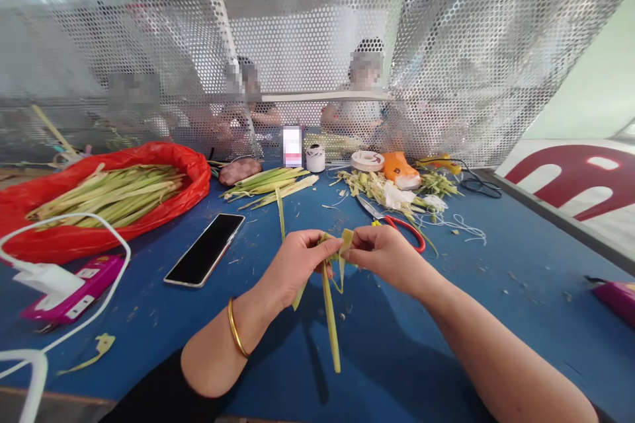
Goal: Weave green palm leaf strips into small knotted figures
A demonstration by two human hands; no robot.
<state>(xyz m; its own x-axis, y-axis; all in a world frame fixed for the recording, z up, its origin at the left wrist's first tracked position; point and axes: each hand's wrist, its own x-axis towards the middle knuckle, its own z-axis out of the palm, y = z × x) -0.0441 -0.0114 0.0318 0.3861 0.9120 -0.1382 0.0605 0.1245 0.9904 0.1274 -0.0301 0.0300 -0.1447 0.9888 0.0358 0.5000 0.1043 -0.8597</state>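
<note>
My left hand (305,261), with a gold bangle (237,328) at the wrist, is closed on several flat yellow-green leaf strips (330,324) that cross one another. One strip hangs down toward me, and another sticks up behind the hand. Thumb and fingertips of my right hand (377,248) pinch a folded strip end (346,238) close to the left thumb. How the strips cross between the fingers is partly hidden. Just beyond my right hand lie scissors with red handles (409,231), partly covered by that hand.
A red plastic bag (191,195) of long leaves stands left, near a black phone (206,250) and a purple power strip (94,284) with white cable. Loose leaves (270,182), a tape roll (367,160) and scraps (381,192) lie behind. Beyond the perforated metal screen (317,33) people sit.
</note>
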